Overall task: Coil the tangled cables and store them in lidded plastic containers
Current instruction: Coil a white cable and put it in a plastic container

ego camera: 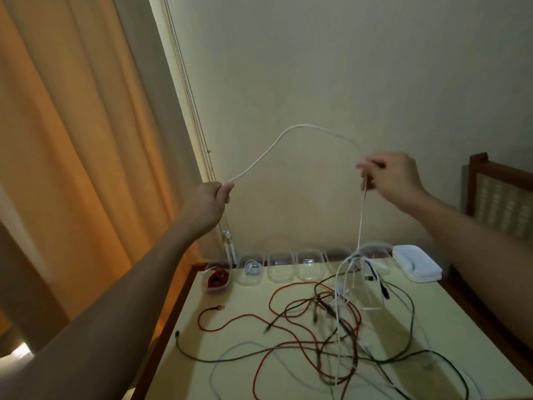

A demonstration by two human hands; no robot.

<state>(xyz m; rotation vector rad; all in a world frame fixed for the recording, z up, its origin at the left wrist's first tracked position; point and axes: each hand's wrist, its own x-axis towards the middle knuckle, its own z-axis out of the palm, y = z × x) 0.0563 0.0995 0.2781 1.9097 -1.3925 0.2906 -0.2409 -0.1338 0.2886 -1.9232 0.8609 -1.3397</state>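
A tangle of cables (331, 327) sprawls over the near and middle part of the table (432, 327), and some strands run out of view at the bottom. A red cable (242, 316) loops out to the left of the heap. A dark cable (196, 357) reaches furthest left, with its plug lying just beside the table's dark wooden rim. The pale yellow top shows bare to the right of the heap and in a strip between the heap and the far row of boxes.

Above the table both arms are raised. The left hand (210, 203) has its fingers curled round a white cable (294, 127). The right hand (395, 177) pinches the same cable between thumb and fingertips. Between the hands the cable arches upward, and from the right hand it drops straight down into the tangle.

Along the far edge stands a row of clear plastic containers (310, 264), all uncovered. The leftmost container (217, 277) holds a coiled red cable, and the next one (252, 268) holds a coiled white one. A stack of white lids (416, 262) sits at the right end of the row.

An orange curtain (72, 140) hangs close along the table's left side. A plain cream wall (346, 67) stands behind the table, and a wooden chair back (501, 203) is at the right.
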